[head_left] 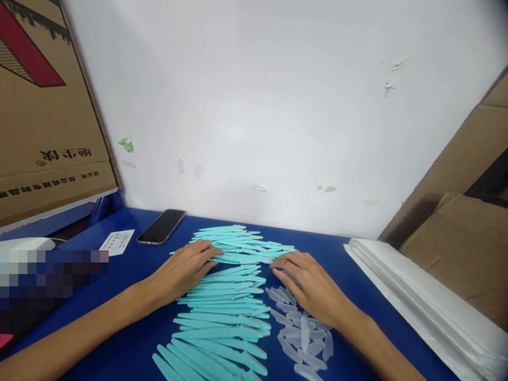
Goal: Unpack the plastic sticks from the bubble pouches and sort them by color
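Note:
Turquoise eyebrow razors (222, 336) lie crosswise in a long, loose column on the blue table, with a fanned group of the same razors (230, 241) at its far end. My left hand (190, 267) rests on the left ends of the far razors, palm down, thumb apart from the fingers. At their right ends is my right hand (307, 280), its fingers bent and touching the tips, its thumb a little apart. I see no razor lifted in either hand. Translucent plastic blade caps (304, 336) lie in a scattered heap beside the column, partly under my right hand and wrist.
A phone (162, 227) and a white printed card (118, 242) lie at the back left of the table (130, 328). White folded sheets (420, 301) are stacked along the right. Cardboard boxes (51, 106) stand at both sides, and a white wall (254, 116) rises behind.

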A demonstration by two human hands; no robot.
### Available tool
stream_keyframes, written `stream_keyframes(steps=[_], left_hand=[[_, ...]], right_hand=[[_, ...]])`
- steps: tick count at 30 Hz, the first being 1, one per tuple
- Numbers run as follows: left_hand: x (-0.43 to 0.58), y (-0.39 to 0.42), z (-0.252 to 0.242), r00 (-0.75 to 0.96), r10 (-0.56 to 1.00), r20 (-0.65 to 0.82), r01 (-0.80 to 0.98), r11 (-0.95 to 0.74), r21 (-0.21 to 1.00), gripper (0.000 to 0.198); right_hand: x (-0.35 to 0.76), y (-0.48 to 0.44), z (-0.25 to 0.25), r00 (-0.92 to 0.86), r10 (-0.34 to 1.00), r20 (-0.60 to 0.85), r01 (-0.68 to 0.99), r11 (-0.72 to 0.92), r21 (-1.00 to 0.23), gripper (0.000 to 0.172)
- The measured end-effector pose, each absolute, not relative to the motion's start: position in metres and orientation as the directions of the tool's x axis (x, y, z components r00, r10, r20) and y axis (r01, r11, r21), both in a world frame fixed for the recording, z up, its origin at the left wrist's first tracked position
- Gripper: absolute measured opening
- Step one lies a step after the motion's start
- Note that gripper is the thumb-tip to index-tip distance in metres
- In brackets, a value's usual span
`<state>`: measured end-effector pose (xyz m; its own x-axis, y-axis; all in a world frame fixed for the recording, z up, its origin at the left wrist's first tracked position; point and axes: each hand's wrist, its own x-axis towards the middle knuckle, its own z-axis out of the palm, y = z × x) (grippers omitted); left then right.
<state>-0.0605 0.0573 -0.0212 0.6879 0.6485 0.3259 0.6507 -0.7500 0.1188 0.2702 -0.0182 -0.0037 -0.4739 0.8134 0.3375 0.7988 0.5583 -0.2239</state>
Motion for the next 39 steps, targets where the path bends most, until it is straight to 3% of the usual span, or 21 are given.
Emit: stream_keyframes(steps=[11, 24, 32, 36, 39], left_hand=[[-0.062, 0.059, -0.024, 0.692, 0.642, 0.329, 0.649, -0.754, 0.105, 0.025], [-0.063, 0.06, -0.02, 0.696, 0.645, 0.314, 0.654, -0.751, 0.094, 0.032], [-0.059, 0.058, -0.017, 0.696, 0.608, 0.38, 0.625, -0.775, 0.096, 0.027], [-0.051, 0.046, -0.013, 0.699, 0.504, 0.507, 0.538, -0.838, 0.09, 0.019], [-0.044, 0.034, -0.011, 0.733, 0.411, 0.542, 0.465, -0.885, 0.043, 0.016]], right_hand=[[0.274, -0.016, -0.013, -0.484, 0.839, 0.25, 0.823, 0.533, -0.195, 0.042], [0.273, -0.019, -0.014, -0.465, 0.85, 0.247, 0.844, 0.51, -0.164, 0.044], [0.27, -0.02, -0.005, -0.437, 0.789, 0.431, 0.825, 0.542, -0.156, 0.033], [0.26, -0.026, -0.002, -0.455, 0.72, 0.524, 0.775, 0.61, -0.165, 0.039], [0.25, -0.029, -0.003, -0.528, 0.632, 0.567, 0.695, 0.705, -0.14, 0.03]])
